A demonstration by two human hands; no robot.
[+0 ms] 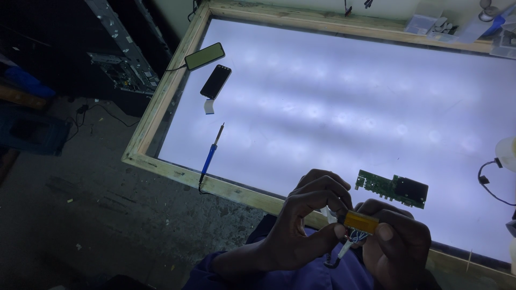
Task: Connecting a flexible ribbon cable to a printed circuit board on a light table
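Note:
Both hands hold a small yellow-amber part (360, 221) with thin wires and a white connector hanging under it, low in the head view over the table's near edge. My left hand (306, 223) pinches its left end with thumb and fingers. My right hand (396, 241) grips its right end, thumb on top. A green circuit board (392, 188) lies on the glowing panel just beyond my hands.
A wooden frame (161, 96) borders the lit white panel (333, 102). A blue-handled soldering iron (210, 156) lies at the near left, a dark phone (216, 81) and a green-faced device (205, 56) further back. Clutter sits at the far right; a black cable (486, 182) curls at the right edge.

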